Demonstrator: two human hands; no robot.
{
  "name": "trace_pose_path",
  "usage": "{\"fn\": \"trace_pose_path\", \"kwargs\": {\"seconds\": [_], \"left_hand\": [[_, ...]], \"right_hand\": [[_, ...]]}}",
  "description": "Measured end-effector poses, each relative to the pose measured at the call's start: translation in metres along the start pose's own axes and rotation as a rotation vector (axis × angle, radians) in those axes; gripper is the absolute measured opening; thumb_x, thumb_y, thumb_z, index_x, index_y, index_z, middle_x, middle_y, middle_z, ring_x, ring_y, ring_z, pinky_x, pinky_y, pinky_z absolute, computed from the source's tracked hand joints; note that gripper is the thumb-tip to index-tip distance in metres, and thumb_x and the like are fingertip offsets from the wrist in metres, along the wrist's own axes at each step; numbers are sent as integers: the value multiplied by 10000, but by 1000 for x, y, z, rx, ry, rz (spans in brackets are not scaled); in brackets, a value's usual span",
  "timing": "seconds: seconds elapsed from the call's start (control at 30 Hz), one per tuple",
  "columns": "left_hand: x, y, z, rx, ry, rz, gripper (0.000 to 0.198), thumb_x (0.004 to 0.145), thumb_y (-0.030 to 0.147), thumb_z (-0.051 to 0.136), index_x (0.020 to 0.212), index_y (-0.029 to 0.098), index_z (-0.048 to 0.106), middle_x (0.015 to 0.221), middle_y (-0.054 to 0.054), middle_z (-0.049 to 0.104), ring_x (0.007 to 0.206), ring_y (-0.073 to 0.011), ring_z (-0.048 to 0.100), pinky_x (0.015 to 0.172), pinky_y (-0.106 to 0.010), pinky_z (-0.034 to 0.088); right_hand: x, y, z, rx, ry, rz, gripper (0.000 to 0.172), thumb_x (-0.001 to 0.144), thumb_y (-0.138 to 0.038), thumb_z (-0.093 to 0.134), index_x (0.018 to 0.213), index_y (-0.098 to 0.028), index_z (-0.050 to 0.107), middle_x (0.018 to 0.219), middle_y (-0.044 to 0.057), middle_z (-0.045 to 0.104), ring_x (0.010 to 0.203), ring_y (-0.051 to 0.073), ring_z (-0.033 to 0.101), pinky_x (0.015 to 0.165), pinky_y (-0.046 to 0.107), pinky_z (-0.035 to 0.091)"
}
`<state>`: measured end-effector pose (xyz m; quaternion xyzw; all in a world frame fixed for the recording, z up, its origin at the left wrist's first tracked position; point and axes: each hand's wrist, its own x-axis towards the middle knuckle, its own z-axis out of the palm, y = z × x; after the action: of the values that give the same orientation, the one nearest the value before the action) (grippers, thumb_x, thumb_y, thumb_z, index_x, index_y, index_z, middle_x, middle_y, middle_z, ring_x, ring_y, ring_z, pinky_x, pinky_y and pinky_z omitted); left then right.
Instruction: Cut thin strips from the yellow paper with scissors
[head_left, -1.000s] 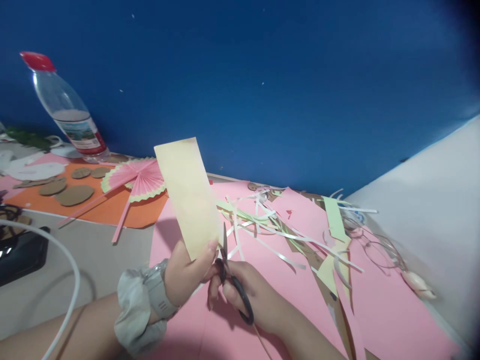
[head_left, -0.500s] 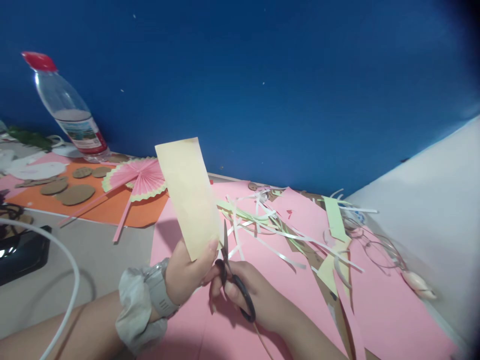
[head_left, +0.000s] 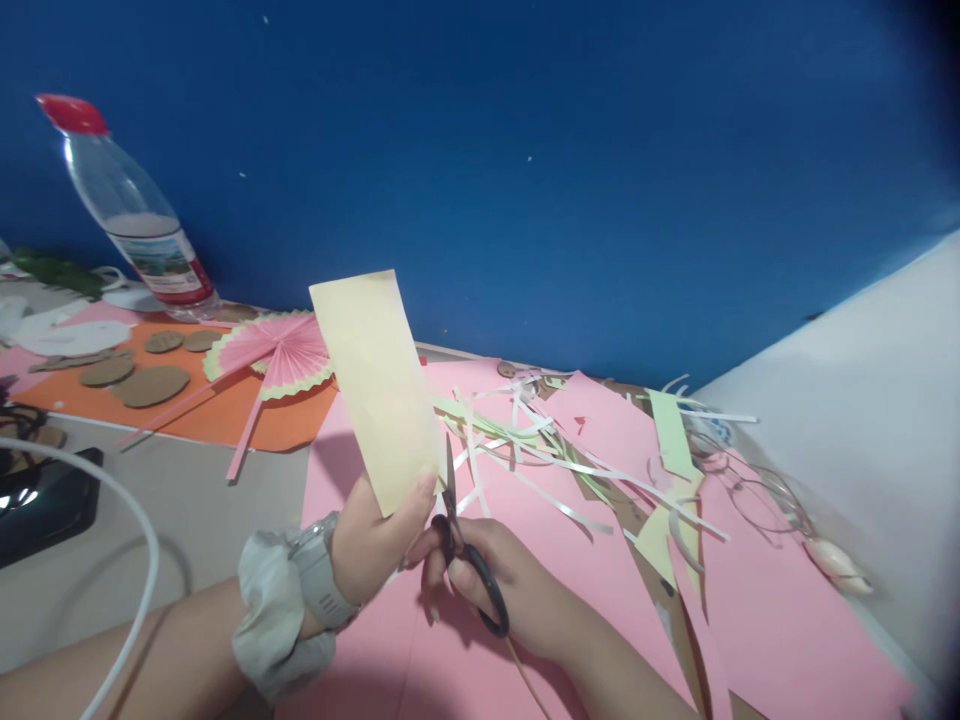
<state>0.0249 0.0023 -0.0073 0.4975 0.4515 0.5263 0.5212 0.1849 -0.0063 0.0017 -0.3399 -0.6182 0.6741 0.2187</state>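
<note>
My left hand (head_left: pixel 386 530) is closed on the lower end of a pale yellow paper strip (head_left: pixel 375 385), thumb in front, and holds it up at a slight tilt. In my right hand (head_left: pixel 495 570) is a pair of black-handled scissors (head_left: pixel 484 585), fingers in the loops. Its blades point up along the right edge of the yellow paper, close to my left thumb; whether they touch the paper I cannot tell. Beneath both hands lies pink paper (head_left: pixel 450 670). A watch and a pale scrunchie sit on my left wrist.
Several thin white and green paper strips (head_left: pixel 540 440) lie tangled behind my hands. To the left are a pink folded fan (head_left: pixel 281 355), cardboard discs (head_left: pixel 150 386) on orange paper (head_left: pixel 292 430), a water bottle (head_left: pixel 154 245) and a white cable (head_left: pixel 142 600). A blue wall (head_left: pixel 480 180) rises behind.
Hardly anything differs. The paper and the scissors keep almost the same place, and the whole view has shifted very slightly.
</note>
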Motion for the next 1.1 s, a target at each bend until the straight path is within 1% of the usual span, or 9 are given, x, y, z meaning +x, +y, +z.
{"fn": "trace_pose_path", "kwargs": {"seconds": [0.13, 0.23, 0.3, 0.4, 0.5, 0.6, 0.77, 0.93, 1.1], "left_hand": [[2, -1, -1, 31, 4, 7, 255, 898, 373, 515, 736, 185, 572, 501, 60, 490, 377, -92, 453, 381, -213, 409], [3, -2, -2, 58, 17, 51, 221, 905, 338, 506, 814, 169, 615, 638, 17, 604, 553, -128, 566, 544, -240, 498], [3, -2, -3, 69, 23, 65, 207, 906, 323, 506, 840, 165, 622, 698, 2, 633, 651, -145, 592, 631, -251, 510], [3, -3, -4, 69, 4, 46, 241, 917, 337, 497, 770, 174, 596, 616, 34, 564, 581, -119, 534, 582, -228, 479], [2, -4, -4, 52, -13, 42, 270, 930, 352, 483, 745, 179, 579, 574, 53, 502, 528, -101, 468, 534, -216, 442], [2, -6, -3, 30, -14, 52, 252, 931, 349, 485, 771, 180, 581, 611, 44, 528, 556, -103, 480, 554, -218, 444], [2, -7, -3, 34, -3, 2, 291, 927, 373, 489, 701, 193, 521, 539, 70, 420, 488, -88, 410, 488, -207, 403], [3, -4, -3, 32, -10, 22, 270, 933, 353, 474, 720, 193, 519, 539, 73, 416, 474, -85, 388, 461, -203, 375], [2, -2, -2, 50, 4, 48, 296, 930, 297, 476, 652, 196, 466, 558, 69, 418, 491, -81, 382, 488, -199, 381]], "right_hand": [[0, 1, 1, 37, 31, 17, 652, 798, -717, 498, 1027, -124, 639, 704, 40, 588, 667, 175, 592, 657, 315, 480], [0, 1, 2, 64, 46, 26, 601, 798, -696, 527, 976, -132, 631, 689, 25, 567, 649, 159, 576, 645, 304, 486], [0, 1, 3, 96, 46, 39, 579, 796, -684, 547, 948, -130, 623, 671, 19, 559, 648, 156, 568, 657, 311, 496], [1, -1, 4, 138, 49, 53, 593, 771, -694, 568, 923, -123, 620, 638, 7, 536, 635, 151, 555, 683, 332, 505], [1, -1, 5, 139, 52, 56, 589, 770, -690, 574, 912, -121, 618, 638, 6, 529, 621, 146, 543, 662, 328, 502], [1, 1, 4, 132, 46, 48, 559, 793, -669, 570, 919, -126, 612, 654, 8, 533, 622, 142, 546, 649, 313, 494], [0, 2, 3, 109, 42, 41, 581, 800, -683, 544, 944, -125, 622, 668, 18, 548, 640, 150, 555, 651, 306, 486], [0, 2, 2, 107, 23, 24, 602, 805, -685, 532, 996, -123, 634, 665, 16, 542, 640, 154, 559, 619, 291, 467], [1, 2, 1, 100, 17, 24, 603, 815, -675, 531, 1017, -115, 628, 651, 19, 552, 633, 157, 559, 592, 278, 450]]}}
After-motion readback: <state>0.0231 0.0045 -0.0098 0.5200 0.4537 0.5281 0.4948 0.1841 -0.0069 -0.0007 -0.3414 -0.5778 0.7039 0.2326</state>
